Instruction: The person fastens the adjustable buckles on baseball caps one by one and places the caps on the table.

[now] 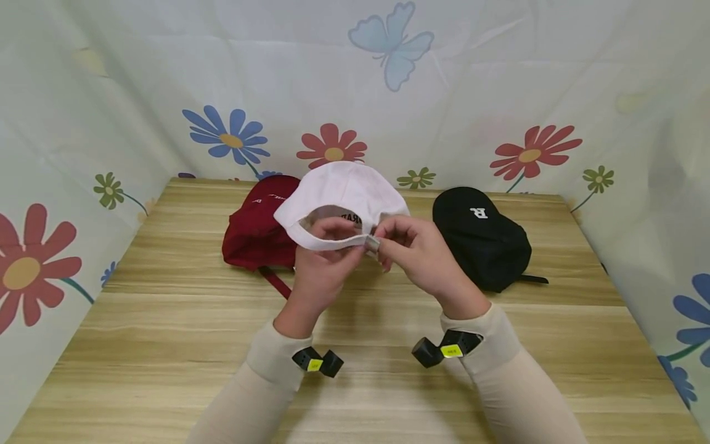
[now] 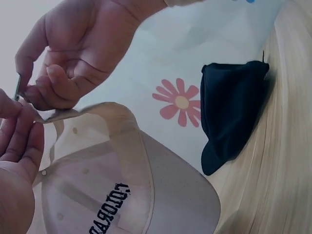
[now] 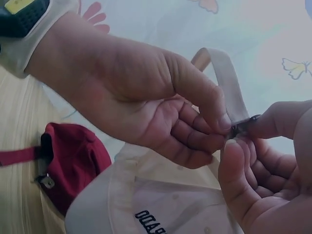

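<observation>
While my left hand (image 1: 323, 270) and right hand (image 1: 423, 256) are pinching the pale cap's (image 1: 344, 185) strap (image 3: 228, 80) at its buckle (image 1: 373, 243), between the tabletop's (image 1: 166, 345) side edges, I'm favouring keeping it flat.

Matt cloth cap (image 1: 346, 185), metal buckle (image 1: 373, 244)

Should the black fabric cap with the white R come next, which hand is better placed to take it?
Probably the right hand: it is nearer the black cap, while the left hand is nearer the dark red fabric cap. The right would first need to release the white fabric cap.
</observation>
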### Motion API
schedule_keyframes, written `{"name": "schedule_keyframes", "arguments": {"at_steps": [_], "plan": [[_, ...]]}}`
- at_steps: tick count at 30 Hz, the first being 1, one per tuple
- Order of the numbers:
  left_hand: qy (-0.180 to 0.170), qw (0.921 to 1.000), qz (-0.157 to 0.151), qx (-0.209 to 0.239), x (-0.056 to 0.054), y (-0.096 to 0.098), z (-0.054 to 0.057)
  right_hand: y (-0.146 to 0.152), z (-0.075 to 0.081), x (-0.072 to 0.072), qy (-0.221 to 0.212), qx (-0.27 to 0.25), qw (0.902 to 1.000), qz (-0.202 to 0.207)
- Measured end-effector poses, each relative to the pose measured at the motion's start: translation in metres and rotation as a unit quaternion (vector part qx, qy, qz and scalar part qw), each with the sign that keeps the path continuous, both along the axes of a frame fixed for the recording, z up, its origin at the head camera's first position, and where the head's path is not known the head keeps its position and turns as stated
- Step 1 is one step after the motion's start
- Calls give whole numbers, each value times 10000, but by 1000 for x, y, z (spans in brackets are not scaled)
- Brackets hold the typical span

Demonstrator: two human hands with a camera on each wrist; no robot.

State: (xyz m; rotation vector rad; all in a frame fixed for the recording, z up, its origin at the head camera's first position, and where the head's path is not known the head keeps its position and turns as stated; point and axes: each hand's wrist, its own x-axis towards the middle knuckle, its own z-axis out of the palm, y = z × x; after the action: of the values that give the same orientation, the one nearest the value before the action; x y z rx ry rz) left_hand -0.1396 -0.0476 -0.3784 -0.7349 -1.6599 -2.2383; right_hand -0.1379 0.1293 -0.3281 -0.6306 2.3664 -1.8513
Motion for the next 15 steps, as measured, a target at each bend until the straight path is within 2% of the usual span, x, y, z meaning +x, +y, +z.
{"name": "schedule_keyframes", "arguments": {"at_steps": [7, 11, 13, 15], "plan": [[-421, 9990, 97, 113, 2, 0, 4, -2, 1, 1, -131, -364, 9987, 339], [-768, 9946, 84, 692, 4, -2, 9, 0, 2, 2, -172, -532, 9983, 176], [-859, 9915, 47, 977, 3, -3, 11, 2, 3, 2, -158, -621, 9979, 57], [-864, 9906, 21, 1062, 3, -5, 12, 3, 2, 2, -119, -707, 9974, 6]]}}
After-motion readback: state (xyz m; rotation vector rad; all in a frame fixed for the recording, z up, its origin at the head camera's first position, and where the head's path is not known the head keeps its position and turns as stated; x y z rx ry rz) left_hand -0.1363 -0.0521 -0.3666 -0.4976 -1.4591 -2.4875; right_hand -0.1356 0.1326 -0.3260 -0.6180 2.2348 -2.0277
